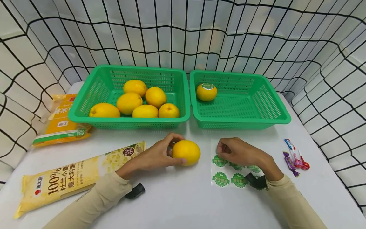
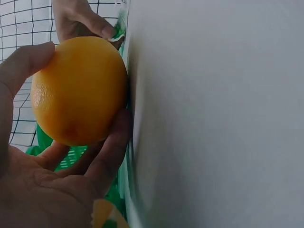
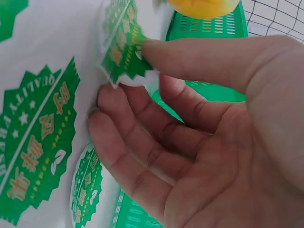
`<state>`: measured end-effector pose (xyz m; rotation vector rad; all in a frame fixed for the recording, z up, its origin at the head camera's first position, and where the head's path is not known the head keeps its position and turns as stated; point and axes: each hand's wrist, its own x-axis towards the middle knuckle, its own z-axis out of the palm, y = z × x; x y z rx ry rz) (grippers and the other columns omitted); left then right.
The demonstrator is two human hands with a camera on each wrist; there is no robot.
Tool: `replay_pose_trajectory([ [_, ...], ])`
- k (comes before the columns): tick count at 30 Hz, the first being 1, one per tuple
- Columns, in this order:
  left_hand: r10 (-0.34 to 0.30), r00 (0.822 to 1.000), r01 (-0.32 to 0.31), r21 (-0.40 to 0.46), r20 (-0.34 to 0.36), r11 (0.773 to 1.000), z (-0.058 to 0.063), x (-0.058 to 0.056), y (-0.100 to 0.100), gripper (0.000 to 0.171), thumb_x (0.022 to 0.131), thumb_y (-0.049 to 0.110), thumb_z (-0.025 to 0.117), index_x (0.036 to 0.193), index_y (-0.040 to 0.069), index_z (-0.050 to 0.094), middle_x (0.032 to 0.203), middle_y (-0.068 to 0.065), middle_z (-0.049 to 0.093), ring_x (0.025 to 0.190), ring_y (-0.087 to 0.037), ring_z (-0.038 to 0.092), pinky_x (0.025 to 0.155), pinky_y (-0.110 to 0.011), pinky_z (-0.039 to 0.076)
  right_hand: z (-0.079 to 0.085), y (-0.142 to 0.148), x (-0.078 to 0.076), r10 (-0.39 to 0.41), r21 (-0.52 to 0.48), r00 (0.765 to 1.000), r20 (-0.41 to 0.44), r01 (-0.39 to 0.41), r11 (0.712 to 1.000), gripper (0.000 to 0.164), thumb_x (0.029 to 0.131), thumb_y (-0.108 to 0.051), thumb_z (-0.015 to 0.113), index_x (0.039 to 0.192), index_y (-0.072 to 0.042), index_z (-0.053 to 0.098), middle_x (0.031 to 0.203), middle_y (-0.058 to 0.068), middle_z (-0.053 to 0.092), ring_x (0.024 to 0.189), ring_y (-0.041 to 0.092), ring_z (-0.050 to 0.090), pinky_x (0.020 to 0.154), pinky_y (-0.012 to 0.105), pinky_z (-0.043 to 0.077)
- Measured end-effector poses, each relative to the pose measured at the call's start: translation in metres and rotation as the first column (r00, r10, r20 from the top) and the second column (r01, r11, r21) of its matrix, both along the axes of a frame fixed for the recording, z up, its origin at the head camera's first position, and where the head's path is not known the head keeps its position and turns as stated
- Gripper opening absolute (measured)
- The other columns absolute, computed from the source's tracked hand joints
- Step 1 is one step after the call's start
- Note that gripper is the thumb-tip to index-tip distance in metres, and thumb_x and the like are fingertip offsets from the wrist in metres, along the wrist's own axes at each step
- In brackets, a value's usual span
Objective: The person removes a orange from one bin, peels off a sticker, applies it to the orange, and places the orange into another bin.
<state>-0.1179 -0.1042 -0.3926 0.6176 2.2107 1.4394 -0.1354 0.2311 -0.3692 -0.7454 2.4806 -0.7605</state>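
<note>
My left hand (image 1: 160, 153) grips a yellow-orange citrus fruit (image 1: 186, 152) just above the white table, thumb on one side and fingers curled round the other. In the left wrist view the fruit (image 2: 80, 90) looks smooth and bears no label on the side that shows. To its right, my right hand (image 1: 240, 152) is over a sheet of green stickers (image 1: 220, 179). Thumb and index finger pinch the edge of a jagged-edged green sticker (image 3: 124, 45), partly curled, seen in the right wrist view. The other fingers bend loosely beside the sheet.
Several like fruits (image 1: 130, 103) lie in the left green basket (image 1: 128, 122); the right basket (image 1: 243, 122) holds one with a sticker on top. Yellow food packages (image 1: 71, 178) lie at left, wrapped sweets (image 1: 294, 157) at right. Black netting (image 1: 183, 28) surrounds the table.
</note>
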Motion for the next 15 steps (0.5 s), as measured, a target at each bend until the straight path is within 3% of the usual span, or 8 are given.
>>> replay_pose_trajectory([
  [10, 0.041, 0.995, -0.039, 0.032, -0.09, 0.999, -0.0059, 0.0023, 0.004, 0.077, 0.088, 0.029, 0.089, 0.147, 0.017, 0.042, 0.147, -0.007, 0.051, 0.126, -0.026, 0.054, 0.105, -0.046, 0.049, 0.0002, 0.0008, 0.0017, -0.027, -0.036, 0.999, 0.016, 0.028, 0.999, 0.007, 0.103, -0.012, 0.07, 0.102, -0.011, 0.064, 0.09, -0.003, 0.067, 0.083, 0.014, 0.062, 0.075, 0.027, 0.054],
  [15, 0.009, 0.999, -0.009, 0.012, -0.041, 1.0, -0.002, -0.0004, -0.0003, 0.074, 0.091, 0.033, 0.086, 0.148, 0.023, 0.04, 0.148, -0.004, 0.049, 0.127, -0.025, 0.054, 0.105, -0.046, 0.046, 0.0048, 0.0002, 0.0014, -0.046, -0.114, 0.998, -0.032, 0.042, 0.993, 0.007, 0.102, -0.013, 0.073, 0.1, -0.012, 0.067, 0.094, -0.005, 0.07, 0.091, 0.014, 0.066, 0.08, 0.029, 0.057],
])
